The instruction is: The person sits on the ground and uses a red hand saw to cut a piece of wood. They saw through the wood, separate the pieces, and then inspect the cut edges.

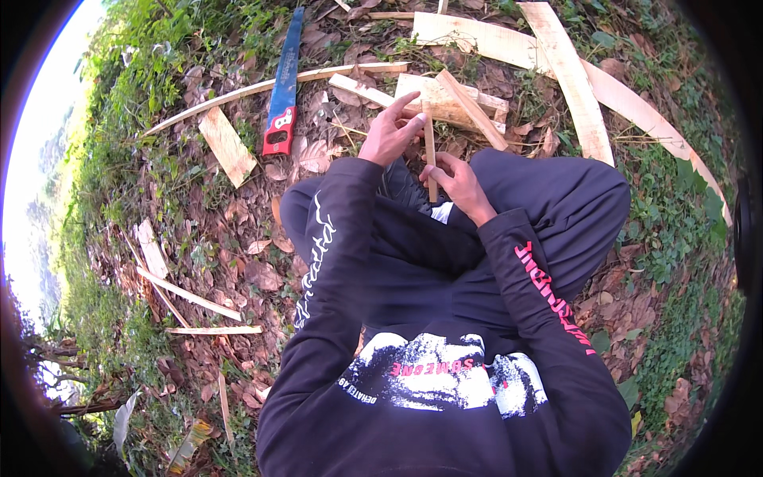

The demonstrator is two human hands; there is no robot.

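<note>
A thin wooden strip point(431, 155) stands nearly upright in front of me, above my crossed legs. My right hand point(461, 184) pinches its lower part between thumb and fingers. At its upper end, the thumb of my left hand point(389, 133) presses against the strip, with the index finger stretched out beyond it; the other fingers are partly hidden. Just behind the strip lies a short, thick wood block point(485, 106), with a narrow slat point(470, 109) leaning across it. A pale stick point(362, 90) lies to the left of the block.
A handsaw point(284, 87) with a red handle and blue blade lies at the far left, across a long thin slat point(238, 97). Nearby is a short board point(226, 147). Long planks point(568, 79) cross at the far right. Several offcuts point(191, 294) lie left among leaves and grass.
</note>
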